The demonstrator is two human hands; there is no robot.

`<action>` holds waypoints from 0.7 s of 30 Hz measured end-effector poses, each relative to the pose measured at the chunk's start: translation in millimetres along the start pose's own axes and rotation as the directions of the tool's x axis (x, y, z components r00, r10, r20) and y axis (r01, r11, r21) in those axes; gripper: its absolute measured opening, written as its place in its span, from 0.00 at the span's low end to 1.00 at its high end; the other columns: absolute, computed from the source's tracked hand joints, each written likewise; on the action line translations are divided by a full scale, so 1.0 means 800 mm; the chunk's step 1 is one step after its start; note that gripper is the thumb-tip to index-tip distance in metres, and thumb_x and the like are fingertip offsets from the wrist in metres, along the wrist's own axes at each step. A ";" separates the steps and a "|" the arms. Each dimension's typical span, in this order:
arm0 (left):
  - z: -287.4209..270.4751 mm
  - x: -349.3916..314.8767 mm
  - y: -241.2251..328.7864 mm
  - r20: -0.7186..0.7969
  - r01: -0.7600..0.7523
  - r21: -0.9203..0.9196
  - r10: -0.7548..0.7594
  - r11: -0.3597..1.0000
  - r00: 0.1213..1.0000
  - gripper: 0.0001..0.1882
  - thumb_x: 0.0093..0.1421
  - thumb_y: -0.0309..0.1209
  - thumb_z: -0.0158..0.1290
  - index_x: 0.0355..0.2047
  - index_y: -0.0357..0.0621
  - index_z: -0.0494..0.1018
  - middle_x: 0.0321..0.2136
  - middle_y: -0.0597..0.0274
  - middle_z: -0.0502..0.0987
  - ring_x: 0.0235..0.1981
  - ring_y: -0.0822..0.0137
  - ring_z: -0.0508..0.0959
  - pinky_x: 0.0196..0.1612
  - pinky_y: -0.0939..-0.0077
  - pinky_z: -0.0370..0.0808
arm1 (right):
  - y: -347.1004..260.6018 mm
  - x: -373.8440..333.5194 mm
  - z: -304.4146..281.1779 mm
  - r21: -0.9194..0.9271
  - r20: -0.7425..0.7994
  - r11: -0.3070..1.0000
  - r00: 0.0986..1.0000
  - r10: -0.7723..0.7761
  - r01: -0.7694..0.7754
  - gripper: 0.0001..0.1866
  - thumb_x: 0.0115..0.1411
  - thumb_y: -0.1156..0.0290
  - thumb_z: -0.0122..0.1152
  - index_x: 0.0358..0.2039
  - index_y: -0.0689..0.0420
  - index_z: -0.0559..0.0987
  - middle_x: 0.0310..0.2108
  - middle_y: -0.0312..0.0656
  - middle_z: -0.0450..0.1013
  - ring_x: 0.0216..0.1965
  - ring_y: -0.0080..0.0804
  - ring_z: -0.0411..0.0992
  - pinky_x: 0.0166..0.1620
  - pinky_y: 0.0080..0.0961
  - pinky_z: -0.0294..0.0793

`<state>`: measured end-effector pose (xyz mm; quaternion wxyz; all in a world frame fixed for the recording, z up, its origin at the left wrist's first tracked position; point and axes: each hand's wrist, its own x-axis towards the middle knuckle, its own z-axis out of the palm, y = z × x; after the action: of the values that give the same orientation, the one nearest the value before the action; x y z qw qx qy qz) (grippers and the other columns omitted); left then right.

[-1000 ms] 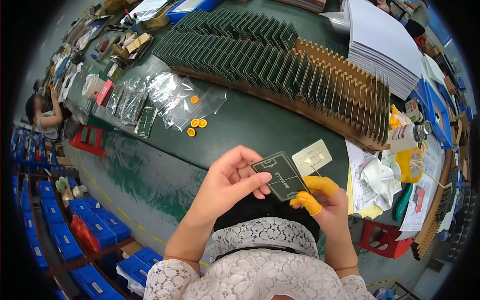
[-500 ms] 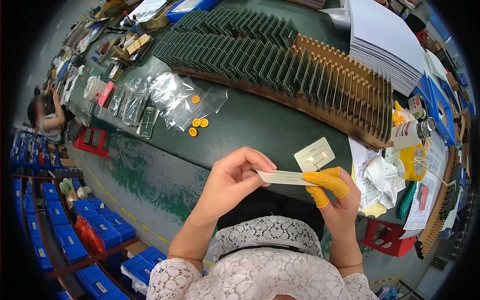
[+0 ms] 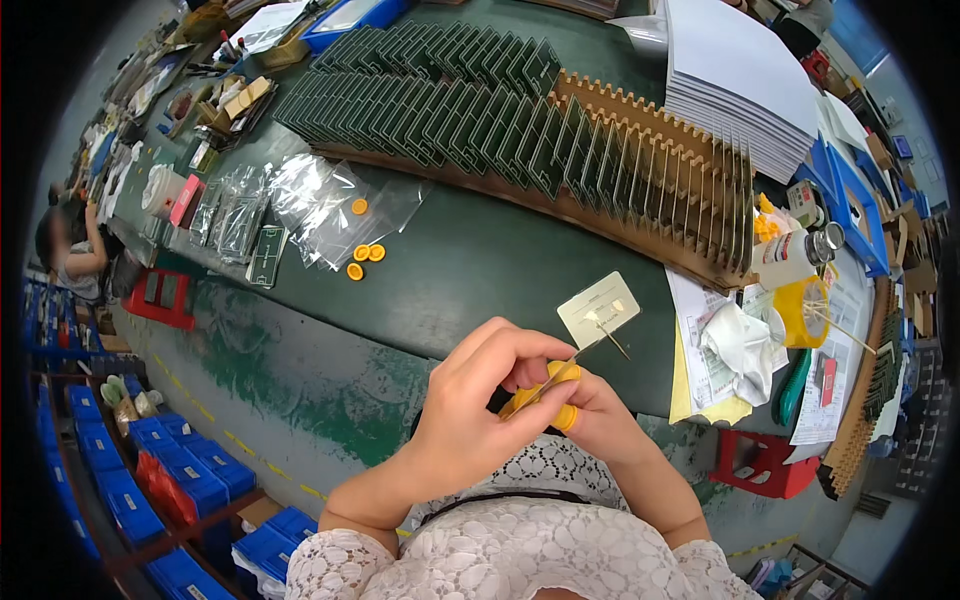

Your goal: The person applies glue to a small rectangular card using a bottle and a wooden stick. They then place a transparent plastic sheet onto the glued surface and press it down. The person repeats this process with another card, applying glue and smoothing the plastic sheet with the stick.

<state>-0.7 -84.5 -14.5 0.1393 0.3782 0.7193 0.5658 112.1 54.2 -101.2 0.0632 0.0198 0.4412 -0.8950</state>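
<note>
A thin card (image 3: 567,369), seen nearly edge-on, is pinched between the thumb and fingers of my left hand (image 3: 475,405). My right hand (image 3: 598,415) is close against the left, with yellow finger cots (image 3: 566,415) on its fingertips. Those covered fingers press at the card, partly hidden behind it and the left thumb. Just beyond my hands, a second cream card (image 3: 598,308) lies on the green table with a thin stick (image 3: 614,340) at its lower edge.
Dark green cards (image 3: 430,110) stand upright in a long notched cardboard rack (image 3: 640,235). Yellow finger cots (image 3: 362,252) and plastic bags (image 3: 335,205) lie left. At right are a bottle (image 3: 790,255), a yellow cup (image 3: 800,310) and crumpled white tissue (image 3: 740,340). A red stool (image 3: 765,465) stands below.
My hands have come together, the right one moving left. The card has turned from showing its printed face to nearly edge-on. The whole view has shifted slightly.
</note>
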 end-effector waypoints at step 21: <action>-0.018 0.005 -0.016 -0.069 0.097 -0.047 -0.100 0.994 0.993 0.12 0.53 0.19 0.64 0.37 0.40 0.78 0.31 0.62 0.79 0.32 0.70 0.78 0.39 0.78 0.74 | -0.025 -0.005 0.010 -0.708 -0.269 0.700 0.880 -0.391 0.094 0.11 0.61 0.76 0.67 0.45 0.61 0.81 0.34 0.36 0.75 0.32 0.23 0.72 0.37 0.20 0.71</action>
<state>-17.4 -93.3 -20.8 0.1493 0.3187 0.7292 0.5868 113.5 60.3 -80.2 -0.1466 0.1179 0.7371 -0.6491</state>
